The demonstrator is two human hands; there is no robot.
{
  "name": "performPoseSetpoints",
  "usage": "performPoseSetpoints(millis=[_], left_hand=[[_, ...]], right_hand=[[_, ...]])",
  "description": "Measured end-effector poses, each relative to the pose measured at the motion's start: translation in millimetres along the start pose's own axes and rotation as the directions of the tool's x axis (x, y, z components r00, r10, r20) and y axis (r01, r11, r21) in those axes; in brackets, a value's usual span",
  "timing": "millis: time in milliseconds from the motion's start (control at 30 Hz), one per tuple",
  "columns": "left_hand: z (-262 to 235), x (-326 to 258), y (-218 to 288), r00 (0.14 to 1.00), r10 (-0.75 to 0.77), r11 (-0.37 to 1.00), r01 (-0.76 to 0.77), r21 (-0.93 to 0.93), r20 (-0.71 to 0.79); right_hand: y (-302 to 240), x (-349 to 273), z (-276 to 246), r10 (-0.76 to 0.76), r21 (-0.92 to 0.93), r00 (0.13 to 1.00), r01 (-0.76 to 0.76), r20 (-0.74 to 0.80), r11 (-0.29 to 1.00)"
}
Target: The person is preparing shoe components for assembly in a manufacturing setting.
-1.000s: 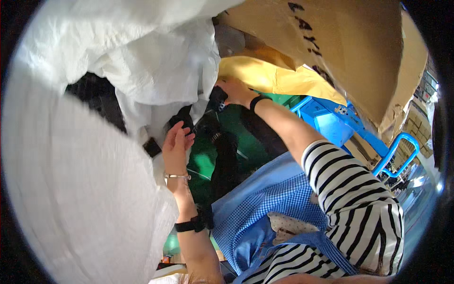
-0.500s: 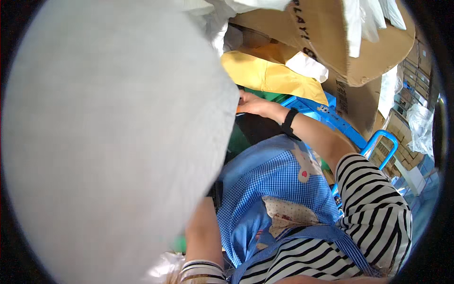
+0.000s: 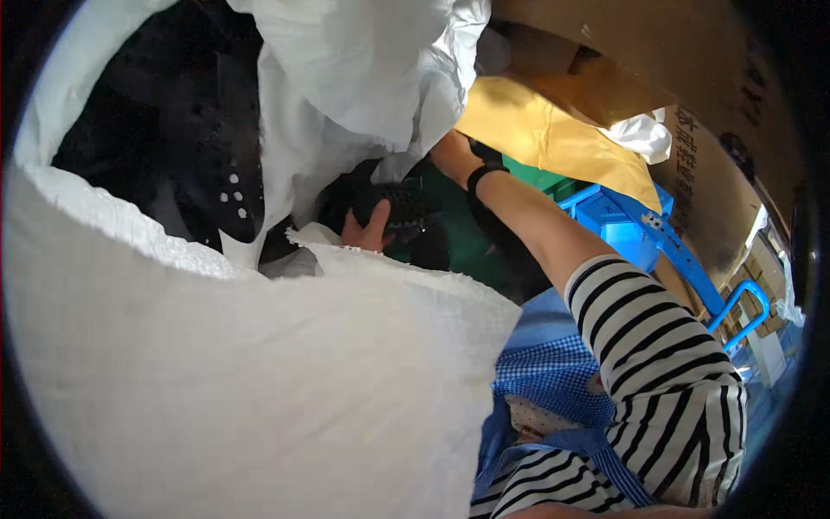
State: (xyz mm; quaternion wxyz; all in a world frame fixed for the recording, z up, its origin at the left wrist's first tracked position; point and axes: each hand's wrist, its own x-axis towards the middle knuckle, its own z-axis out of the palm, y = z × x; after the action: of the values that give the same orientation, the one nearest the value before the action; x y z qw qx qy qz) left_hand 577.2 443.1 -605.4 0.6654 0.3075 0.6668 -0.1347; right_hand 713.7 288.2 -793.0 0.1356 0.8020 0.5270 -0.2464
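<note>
A large white woven sack (image 3: 259,372) fills the left and lower part of the head view, its mouth gaping toward me. Past its torn rim, my left hand (image 3: 367,229) shows only a thumb and part of the fingers, closed on a black ridged piece (image 3: 402,208) whose kind I cannot make out. My right hand (image 3: 454,154), with a dark band on its wrist, reaches to the hanging white sack folds (image 3: 372,78). Those folds hide its fingers. Black material with a few small holes (image 3: 207,147) shows in the sack's opening.
Dark green surfaces (image 3: 471,246) lie below my hands. A yellow sheet (image 3: 553,130) slopes to the right, above a blue frame (image 3: 622,221) with a tubular blue handle (image 3: 748,311). Brown cardboard (image 3: 692,52) leans over the upper right.
The white sack, which hid most of the left side, has shifted and now shows its opening. My left hand has come into sight, and my right hand has moved slightly up.
</note>
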Motion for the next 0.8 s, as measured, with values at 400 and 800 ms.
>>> performPoseSetpoints(millis=[400, 800], left_hand=[[-58.2, -13.6, -27.5, 0.948, -0.134, 0.706, 0.296, -0.643, 0.289], [41.0, -334.2, 51.6, 0.826, 0.495, 0.514, -0.029, -0.857, 0.269]], right_hand=[[15.1, -69.0, -128.7, 0.079, 0.779, 0.989, -0.147, 0.125, 0.609], [44.6, -296.1, -461.1, 0.264, 0.996, 0.964, -0.048, 0.025, 0.079]])
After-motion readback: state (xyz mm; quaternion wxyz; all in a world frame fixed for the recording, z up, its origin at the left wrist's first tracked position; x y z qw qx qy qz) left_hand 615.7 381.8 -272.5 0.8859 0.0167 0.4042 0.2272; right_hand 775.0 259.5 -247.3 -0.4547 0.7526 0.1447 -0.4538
